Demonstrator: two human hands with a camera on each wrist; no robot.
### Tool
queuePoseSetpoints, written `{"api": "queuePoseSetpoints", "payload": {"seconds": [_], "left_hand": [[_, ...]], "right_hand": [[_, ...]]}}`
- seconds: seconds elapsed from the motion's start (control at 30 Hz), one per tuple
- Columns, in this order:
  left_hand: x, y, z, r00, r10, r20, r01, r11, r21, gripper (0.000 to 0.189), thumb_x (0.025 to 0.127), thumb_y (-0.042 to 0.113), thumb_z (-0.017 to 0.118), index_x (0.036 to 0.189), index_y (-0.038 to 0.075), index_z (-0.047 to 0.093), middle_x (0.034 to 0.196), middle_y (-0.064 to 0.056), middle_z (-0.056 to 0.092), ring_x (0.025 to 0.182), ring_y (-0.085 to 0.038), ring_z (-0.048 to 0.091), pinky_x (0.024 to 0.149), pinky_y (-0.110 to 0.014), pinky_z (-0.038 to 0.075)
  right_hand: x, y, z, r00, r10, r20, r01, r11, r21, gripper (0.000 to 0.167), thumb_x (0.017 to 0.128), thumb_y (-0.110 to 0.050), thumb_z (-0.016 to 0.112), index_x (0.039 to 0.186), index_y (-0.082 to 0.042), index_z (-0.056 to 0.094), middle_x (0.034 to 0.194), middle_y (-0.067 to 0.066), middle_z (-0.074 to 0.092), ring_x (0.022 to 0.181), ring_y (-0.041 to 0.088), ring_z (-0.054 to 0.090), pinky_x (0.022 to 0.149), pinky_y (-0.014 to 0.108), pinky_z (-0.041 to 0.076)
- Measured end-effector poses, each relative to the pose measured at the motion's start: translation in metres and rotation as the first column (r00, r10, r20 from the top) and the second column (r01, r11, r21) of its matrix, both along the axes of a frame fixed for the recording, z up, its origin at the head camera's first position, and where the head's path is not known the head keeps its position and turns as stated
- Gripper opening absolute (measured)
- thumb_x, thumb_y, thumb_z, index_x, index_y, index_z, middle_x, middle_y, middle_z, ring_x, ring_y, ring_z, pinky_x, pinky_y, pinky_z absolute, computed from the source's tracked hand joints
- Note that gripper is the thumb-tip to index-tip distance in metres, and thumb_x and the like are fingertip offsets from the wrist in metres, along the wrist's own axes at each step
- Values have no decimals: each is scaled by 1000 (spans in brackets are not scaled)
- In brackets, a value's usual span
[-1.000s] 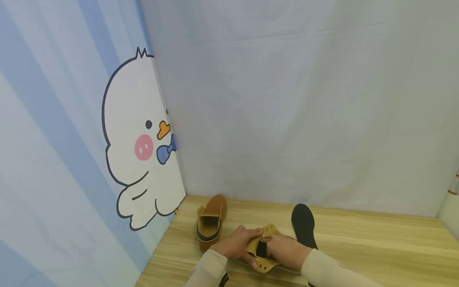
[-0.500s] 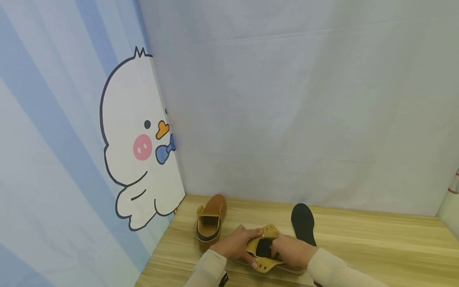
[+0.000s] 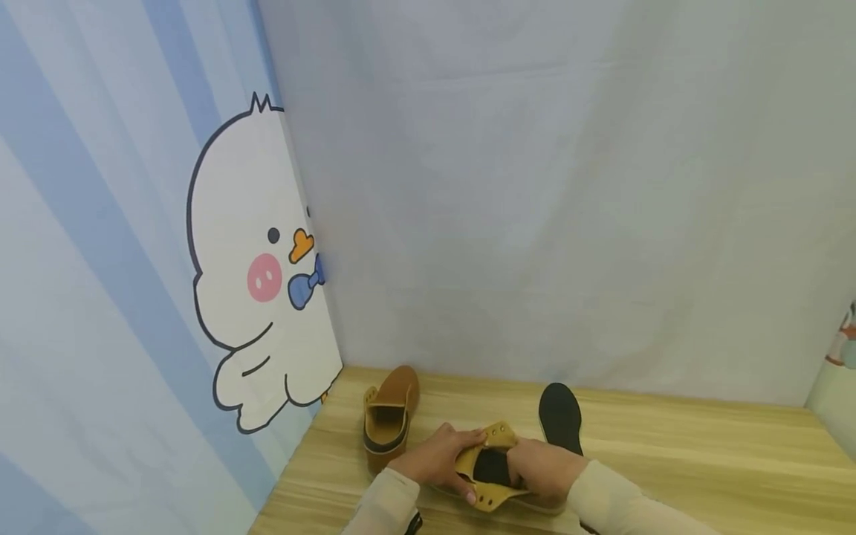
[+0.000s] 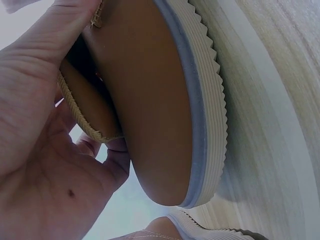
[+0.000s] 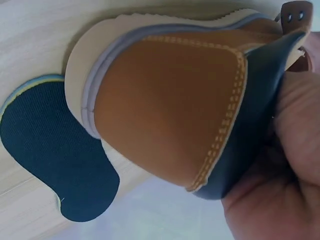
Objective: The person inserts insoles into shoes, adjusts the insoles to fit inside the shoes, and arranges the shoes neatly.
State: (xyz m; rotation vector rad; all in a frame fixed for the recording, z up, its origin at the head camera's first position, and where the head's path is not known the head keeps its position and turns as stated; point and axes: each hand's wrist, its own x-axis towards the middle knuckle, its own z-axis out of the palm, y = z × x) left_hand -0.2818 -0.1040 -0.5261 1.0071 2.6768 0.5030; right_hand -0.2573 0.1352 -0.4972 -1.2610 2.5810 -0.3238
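Observation:
A brown leather shoe [image 3: 490, 499] with tan eyelet flaps lies at the front of the wooden surface, toe to the left. My left hand [image 3: 436, 457] grips it over the front, thumb and fingers on the two spread flaps. Inside the opening a black lining or insole [image 3: 491, 468] shows. My right hand [image 3: 545, 468] reaches into the heel end; its fingertips are hidden in the shoe. The right wrist view shows the dark heel collar [image 5: 250, 125] against this hand. A loose black insole [image 3: 560, 420] lies just behind the right hand.
A second brown shoe [image 3: 390, 423] stands to the left, behind the left forearm, toe facing the back. A grey-white cloth [image 3: 535, 223] closes off the back, and a blue-striped curtain with a cartoon bird [image 3: 234, 297] hangs at the left.
My right hand has shifted a little to the right, towards the heel, so more of the black inside shows. The left hand keeps its hold on the flaps.

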Motion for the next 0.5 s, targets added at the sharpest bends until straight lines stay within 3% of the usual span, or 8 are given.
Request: {"api": "queuePoseSetpoints", "payload": {"seconds": [0.2,0.33,0.5], "left_hand": [[-2,0,2,1000,5,7,-5,1000,4,101,69,48,90,155,20,45,157,6,41,108,-10,43,101,-29,44],[-3,1,4,1000,15,3,-15,1000,-4,102,68,48,90,155,20,44,158,6,41,106,-9,41,101,-28,43],[-4,3,6,1000,10,-14,-10,1000,-13,102,68,48,90,155,21,44,157,6,41,107,-9,42,101,-28,43]], "right_hand": [[5,-2,10,998,-9,-63,17,990,138,42,88,6,73,55,-14,56,47,-13,34,46,2,27,47,19,26],[10,-2,17,987,5,-158,32,972,232,43,85,4,77,56,-18,53,50,-11,39,48,3,30,47,21,29],[13,-2,18,974,-18,-224,80,959,271,29,84,-1,79,65,-15,62,61,-7,53,55,4,44,53,22,41]]}}
